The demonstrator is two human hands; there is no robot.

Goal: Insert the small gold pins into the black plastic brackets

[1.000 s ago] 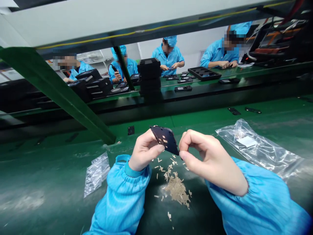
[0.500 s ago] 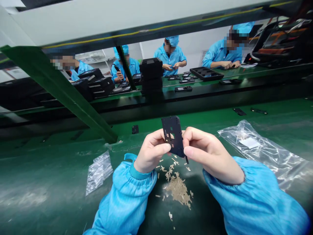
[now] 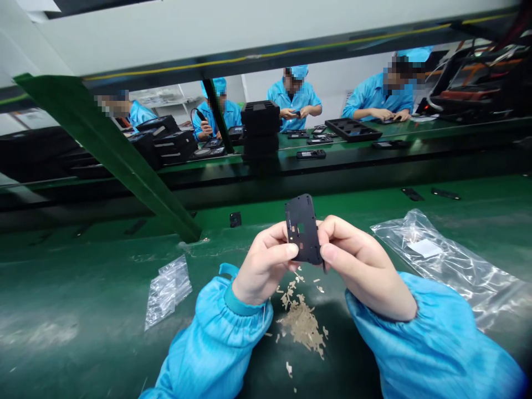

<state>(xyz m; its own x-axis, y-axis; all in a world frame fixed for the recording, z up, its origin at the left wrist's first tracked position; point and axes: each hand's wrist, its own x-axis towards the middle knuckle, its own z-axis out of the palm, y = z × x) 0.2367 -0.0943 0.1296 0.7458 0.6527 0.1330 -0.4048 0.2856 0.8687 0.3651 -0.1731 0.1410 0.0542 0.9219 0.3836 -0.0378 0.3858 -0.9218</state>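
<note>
A thin black plastic phone housing plate (image 3: 306, 219), with small cut-outs and a few copper-coloured spots, is held up nearly upright between both hands. My left hand (image 3: 266, 257) pinches its lower left edge, thumb on the near face. On the opposite edge, the thumb and fingers of my right hand (image 3: 353, 249) are closed. Below those fingertips a narrow dark piece (image 3: 325, 267) sticks out; whether it belongs to the plate I cannot tell. Under the hands, a loose heap of small beige strips (image 3: 303, 327) lies on the green bench top (image 3: 103, 288).
Left lies a small clear plastic bag (image 3: 168, 291); right, a large clear bag (image 3: 453, 266) with a white label. Small black parts (image 3: 235, 219) lie along the bench's back. A green slanted post (image 3: 112, 160) rises at left. Beyond, several co-workers in blue sit near black trays (image 3: 353, 130).
The black plate has shifted slightly right and turned more squarely toward me. My left hand moved right with it, while my right hand stayed almost in place.
</note>
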